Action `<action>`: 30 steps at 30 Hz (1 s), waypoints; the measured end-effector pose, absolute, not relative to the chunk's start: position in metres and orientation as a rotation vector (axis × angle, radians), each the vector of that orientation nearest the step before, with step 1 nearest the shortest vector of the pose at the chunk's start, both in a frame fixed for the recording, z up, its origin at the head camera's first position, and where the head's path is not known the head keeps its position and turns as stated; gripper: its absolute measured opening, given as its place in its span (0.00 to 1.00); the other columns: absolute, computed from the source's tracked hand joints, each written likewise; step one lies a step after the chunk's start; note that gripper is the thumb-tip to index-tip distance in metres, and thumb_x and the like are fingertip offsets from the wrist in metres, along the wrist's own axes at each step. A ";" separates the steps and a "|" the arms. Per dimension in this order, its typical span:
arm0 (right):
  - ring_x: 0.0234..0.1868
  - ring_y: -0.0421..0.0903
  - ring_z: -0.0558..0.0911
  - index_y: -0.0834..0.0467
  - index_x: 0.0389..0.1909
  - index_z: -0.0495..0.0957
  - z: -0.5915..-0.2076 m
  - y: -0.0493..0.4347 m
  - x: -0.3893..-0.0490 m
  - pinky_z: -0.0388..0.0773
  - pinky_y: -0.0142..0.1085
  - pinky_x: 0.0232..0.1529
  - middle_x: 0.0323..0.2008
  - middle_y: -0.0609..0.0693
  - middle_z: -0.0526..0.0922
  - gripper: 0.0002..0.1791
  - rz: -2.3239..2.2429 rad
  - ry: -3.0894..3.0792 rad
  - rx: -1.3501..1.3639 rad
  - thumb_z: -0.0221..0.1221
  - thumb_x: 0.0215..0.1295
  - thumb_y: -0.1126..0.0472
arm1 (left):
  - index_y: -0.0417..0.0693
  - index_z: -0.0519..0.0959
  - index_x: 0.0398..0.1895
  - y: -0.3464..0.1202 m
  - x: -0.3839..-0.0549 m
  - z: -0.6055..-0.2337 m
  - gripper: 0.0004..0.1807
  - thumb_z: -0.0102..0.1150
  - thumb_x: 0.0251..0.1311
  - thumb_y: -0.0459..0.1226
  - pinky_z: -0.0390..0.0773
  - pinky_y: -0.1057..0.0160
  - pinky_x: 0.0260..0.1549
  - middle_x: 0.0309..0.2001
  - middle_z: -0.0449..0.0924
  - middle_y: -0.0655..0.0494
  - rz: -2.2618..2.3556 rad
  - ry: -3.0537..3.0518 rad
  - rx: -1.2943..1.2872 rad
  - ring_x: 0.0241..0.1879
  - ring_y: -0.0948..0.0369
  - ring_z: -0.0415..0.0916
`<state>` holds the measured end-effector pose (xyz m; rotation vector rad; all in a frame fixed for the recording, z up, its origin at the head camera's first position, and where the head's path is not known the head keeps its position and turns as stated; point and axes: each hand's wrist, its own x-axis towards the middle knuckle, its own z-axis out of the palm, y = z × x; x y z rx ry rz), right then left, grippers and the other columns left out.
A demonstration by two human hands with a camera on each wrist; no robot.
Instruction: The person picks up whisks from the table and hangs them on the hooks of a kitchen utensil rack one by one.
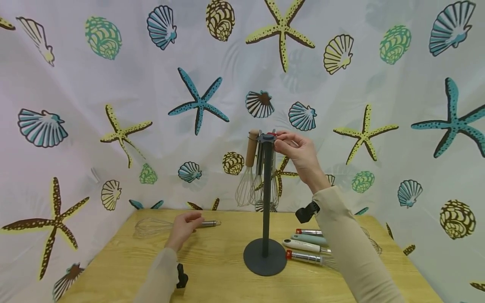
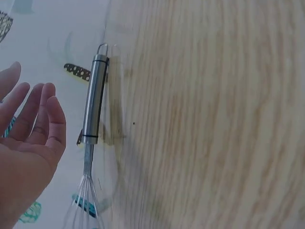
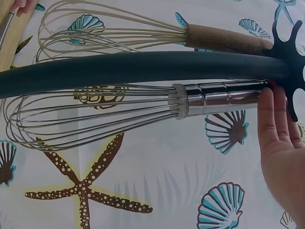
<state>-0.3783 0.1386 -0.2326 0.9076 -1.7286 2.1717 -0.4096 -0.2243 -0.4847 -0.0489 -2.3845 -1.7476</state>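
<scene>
A dark stand (image 1: 267, 198) with a round base and a hooked top stands on the table. My right hand (image 1: 299, 153) is at its top, fingertips pinching the red end of a whisk with a shiny metal handle (image 3: 219, 97), whose wires hang downward. Beside it hang a wooden-handled whisk (image 1: 251, 151) and another with a dark, slim handle (image 1: 259, 159), partly behind the pole. My left hand (image 1: 184, 229) hovers loosely, holding nothing, over a steel-handled whisk (image 2: 94, 100) that lies on the table; in the head view the hand covers its middle.
Right of the base lie several more whisks, among them one with a white handle (image 1: 303, 245), a pale green one (image 1: 310, 239) and a red-tipped metal one (image 1: 305, 256); my right forearm hides part of them. A shell-patterned curtain (image 1: 227, 75) surrounds the wooden table (image 1: 223, 277).
</scene>
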 end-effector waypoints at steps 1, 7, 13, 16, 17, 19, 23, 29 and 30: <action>0.52 0.42 0.81 0.54 0.32 0.82 -0.233 0.138 -0.379 0.81 0.33 0.51 0.61 0.60 0.72 0.05 2.166 -1.723 0.903 0.63 0.64 0.67 | 0.39 0.77 0.60 -0.226 -0.410 -0.484 0.21 0.58 0.68 0.40 0.80 0.50 0.48 0.57 0.79 0.40 -1.749 -2.385 -0.038 0.52 0.47 0.78; 0.47 0.40 0.83 0.55 0.33 0.82 -0.236 0.135 -0.381 0.80 0.33 0.53 0.54 0.52 0.75 0.04 2.128 -1.699 0.872 0.64 0.63 0.67 | 0.39 0.76 0.60 -0.236 -0.412 -0.481 0.23 0.59 0.67 0.43 0.80 0.49 0.48 0.55 0.80 0.40 -1.738 -2.398 -0.012 0.51 0.46 0.79; 0.44 0.38 0.84 0.55 0.34 0.82 -0.238 0.129 -0.379 0.81 0.32 0.49 0.56 0.54 0.75 0.04 2.146 -1.662 0.827 0.66 0.62 0.66 | 0.36 0.76 0.60 -0.242 -0.412 -0.481 0.22 0.60 0.67 0.39 0.80 0.51 0.49 0.55 0.80 0.39 -1.734 -2.402 0.000 0.45 0.56 0.81; 0.43 0.37 0.84 0.55 0.33 0.82 -0.238 0.129 -0.377 0.81 0.31 0.48 0.57 0.57 0.74 0.04 2.141 -1.646 0.806 0.65 0.62 0.67 | 0.36 0.76 0.60 -0.241 -0.414 -0.482 0.21 0.60 0.66 0.37 0.80 0.50 0.50 0.55 0.79 0.38 -1.716 -2.410 -0.002 0.45 0.56 0.82; 0.43 0.37 0.84 0.54 0.33 0.82 -0.239 0.128 -0.377 0.82 0.31 0.47 0.57 0.58 0.74 0.05 2.139 -1.640 0.801 0.65 0.62 0.68 | 0.36 0.76 0.60 -0.242 -0.415 -0.483 0.21 0.61 0.66 0.37 0.80 0.51 0.50 0.55 0.79 0.38 -1.692 -2.425 -0.003 0.47 0.55 0.81; 0.43 0.37 0.84 0.55 0.33 0.81 -0.239 0.127 -0.376 0.82 0.31 0.46 0.57 0.59 0.74 0.05 2.138 -1.624 0.794 0.64 0.62 0.69 | 0.35 0.75 0.61 -0.243 -0.416 -0.484 0.22 0.60 0.66 0.36 0.79 0.50 0.51 0.58 0.77 0.36 -1.649 -2.453 -0.005 0.52 0.50 0.79; 0.39 0.37 0.84 0.55 0.33 0.81 -0.240 0.124 -0.375 0.82 0.30 0.44 0.57 0.59 0.74 0.05 2.139 -1.598 0.812 0.64 0.63 0.69 | 0.35 0.72 0.63 -0.246 -0.417 -0.490 0.24 0.60 0.65 0.34 0.75 0.46 0.56 0.63 0.72 0.34 -1.570 -2.503 0.019 0.61 0.41 0.70; 0.37 0.37 0.83 0.56 0.33 0.81 -0.241 0.123 -0.377 0.82 0.30 0.43 0.57 0.61 0.73 0.06 2.137 -1.587 0.826 0.62 0.64 0.71 | 0.31 0.68 0.66 -0.248 -0.422 -0.498 0.27 0.58 0.65 0.32 0.69 0.40 0.60 0.66 0.66 0.31 -1.521 -2.557 0.012 0.67 0.37 0.62; 0.37 0.37 0.83 0.56 0.33 0.81 -0.241 0.123 -0.377 0.82 0.30 0.44 0.57 0.61 0.73 0.07 2.136 -1.587 0.829 0.62 0.64 0.71 | 0.32 0.68 0.66 -0.248 -0.423 -0.498 0.27 0.58 0.65 0.32 0.69 0.40 0.61 0.67 0.66 0.31 -1.518 -2.565 0.013 0.67 0.36 0.62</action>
